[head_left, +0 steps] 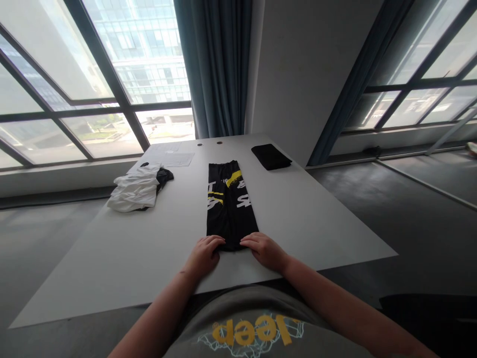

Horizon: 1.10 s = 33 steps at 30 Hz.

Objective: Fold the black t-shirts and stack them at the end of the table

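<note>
A black garment (231, 214) with white lettering and yellow streaks lies folded into a long, narrow strip in the middle of the table; the folds hide what kind of clothing it is. At its near left corner, my left hand (204, 254) has its fingers curled over the hem. My right hand (267, 251) grips the near right corner in the same way, thumb tucked below. Both hands rest low at the table top, with a short stretch of cloth between them.
On the white table (305, 219), a heap of white and black clothing (136, 189) lies to the left. A folded black cloth (271, 156) sits at the back right, and paper sheets (175, 158) lie at the back left. Beyond are a blue curtain (219, 69) and windows.
</note>
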Motion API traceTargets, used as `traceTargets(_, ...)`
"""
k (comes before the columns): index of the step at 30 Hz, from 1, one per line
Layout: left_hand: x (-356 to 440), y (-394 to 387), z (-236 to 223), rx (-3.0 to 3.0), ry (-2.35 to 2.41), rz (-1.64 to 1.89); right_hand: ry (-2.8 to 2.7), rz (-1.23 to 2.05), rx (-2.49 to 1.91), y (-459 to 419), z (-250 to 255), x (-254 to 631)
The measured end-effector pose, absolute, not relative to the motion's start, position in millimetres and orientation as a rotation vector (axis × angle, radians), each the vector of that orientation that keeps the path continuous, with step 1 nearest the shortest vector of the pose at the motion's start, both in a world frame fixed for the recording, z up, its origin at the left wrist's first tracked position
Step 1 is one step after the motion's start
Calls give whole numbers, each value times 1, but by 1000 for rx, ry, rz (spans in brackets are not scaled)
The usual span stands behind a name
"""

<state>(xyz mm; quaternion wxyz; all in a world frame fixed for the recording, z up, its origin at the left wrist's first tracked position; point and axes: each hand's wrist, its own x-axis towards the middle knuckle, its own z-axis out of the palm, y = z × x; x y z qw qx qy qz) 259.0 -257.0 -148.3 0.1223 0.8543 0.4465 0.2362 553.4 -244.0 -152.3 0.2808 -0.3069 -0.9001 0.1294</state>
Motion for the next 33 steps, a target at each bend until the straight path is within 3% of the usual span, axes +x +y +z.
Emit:
traceTargets(9,240,-249,-143,2307,1427,711,-2217,270,-1184,-241,-152,575)
traceTargets(25,233,-238,-145,2333,1147,762,-2290,636,-806,-229,-160,586)
traceTargets(33,239,-251,-131,2137,1276,825,-2050,945,-977,-240,-129,582)
